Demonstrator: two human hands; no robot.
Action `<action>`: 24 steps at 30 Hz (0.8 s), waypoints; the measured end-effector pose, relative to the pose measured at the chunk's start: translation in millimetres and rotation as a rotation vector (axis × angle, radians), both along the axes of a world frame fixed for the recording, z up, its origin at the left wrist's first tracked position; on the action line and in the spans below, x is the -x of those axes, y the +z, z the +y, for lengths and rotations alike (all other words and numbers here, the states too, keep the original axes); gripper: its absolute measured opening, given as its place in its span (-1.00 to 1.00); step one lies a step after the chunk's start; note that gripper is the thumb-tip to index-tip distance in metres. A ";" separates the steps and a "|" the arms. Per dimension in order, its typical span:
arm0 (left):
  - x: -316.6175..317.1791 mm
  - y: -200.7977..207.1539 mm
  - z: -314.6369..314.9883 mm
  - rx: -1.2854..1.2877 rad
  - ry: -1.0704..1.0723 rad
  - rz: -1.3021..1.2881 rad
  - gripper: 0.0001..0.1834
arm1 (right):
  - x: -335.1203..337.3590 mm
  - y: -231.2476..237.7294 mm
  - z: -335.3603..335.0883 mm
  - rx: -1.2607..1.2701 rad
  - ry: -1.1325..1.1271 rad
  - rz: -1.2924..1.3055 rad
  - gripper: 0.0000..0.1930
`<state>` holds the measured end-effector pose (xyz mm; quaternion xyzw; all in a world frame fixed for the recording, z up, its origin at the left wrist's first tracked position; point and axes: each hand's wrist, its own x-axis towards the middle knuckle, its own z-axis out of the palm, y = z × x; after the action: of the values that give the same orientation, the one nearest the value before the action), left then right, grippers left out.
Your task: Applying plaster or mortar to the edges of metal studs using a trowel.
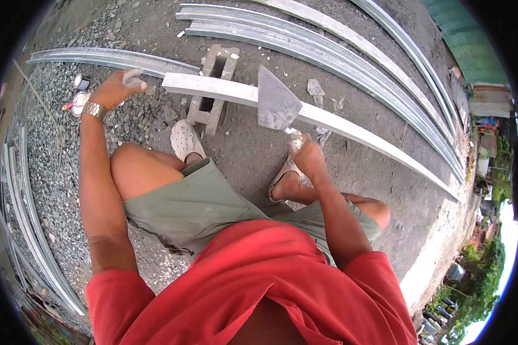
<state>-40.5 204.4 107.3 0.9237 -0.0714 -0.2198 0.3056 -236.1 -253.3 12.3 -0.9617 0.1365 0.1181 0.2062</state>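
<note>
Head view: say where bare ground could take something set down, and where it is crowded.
Bare ground lies between left shoe and right shoe, also between white beam and metal channels, right of the crumpled scraps. Crowded: the hollow block, with the beam across it and trowel nearby.

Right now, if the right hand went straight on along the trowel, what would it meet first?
Likely the white bar, which the trowel in the right hand overlaps; depth is unclear, so it could pass above.
</note>
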 end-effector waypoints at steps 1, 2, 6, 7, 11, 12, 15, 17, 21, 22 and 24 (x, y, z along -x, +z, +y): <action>-0.3 5.4 0.0 -0.032 -0.016 -0.033 -0.28 | 16.3 -10.0 -35.4 0.049 -0.010 -0.106 -0.56; -1.0 11.3 -2.5 -0.031 -0.006 -0.027 -0.28 | 31.5 -7.9 -64.9 0.040 -0.092 -0.107 -0.57; 0.4 22.4 -4.2 -0.099 -0.080 -0.163 -0.26 | 60.0 9.9 -105.1 -0.015 -0.267 0.024 -0.54; 3.1 23.2 -3.9 -0.076 -0.069 -0.183 -0.25 | 57.7 10.4 -93.5 0.011 -0.188 -0.034 -0.57; 2.1 27.7 -19.9 -0.047 -0.051 -0.167 -0.25 | 15.7 10.6 5.3 0.004 -0.009 0.024 -0.58; -2.8 24.1 -26.8 -0.034 -0.073 -0.145 -0.26 | 0.9 6.6 32.8 -0.073 0.028 0.014 -0.60; -10.5 10.6 -24.0 -0.066 -0.099 -0.004 -0.27 | -46.5 8.9 109.2 -0.151 0.130 0.098 -0.57; -9.9 -4.0 -7.1 -0.087 -0.034 -0.030 -0.27 | -58.7 9.8 126.9 -0.180 0.179 0.069 -0.58; -10.9 -14.3 22.0 -0.025 0.004 -0.047 -0.28 | -37.3 11.4 69.5 -0.122 0.124 0.074 -0.58; -13.8 -13.7 21.8 -0.018 -0.009 -0.046 -0.28 | -24.5 10.8 43.9 -0.095 0.022 0.087 -0.58; -16.8 -12.4 17.8 0.074 0.063 0.034 -0.30 | 13.4 -6.9 -26.1 -0.018 -0.161 0.036 -0.54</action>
<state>-23.6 222.3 94.9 0.9097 -0.0453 -0.2228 0.3476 -249.6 -279.4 5.4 -0.9435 0.2161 0.1196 0.2211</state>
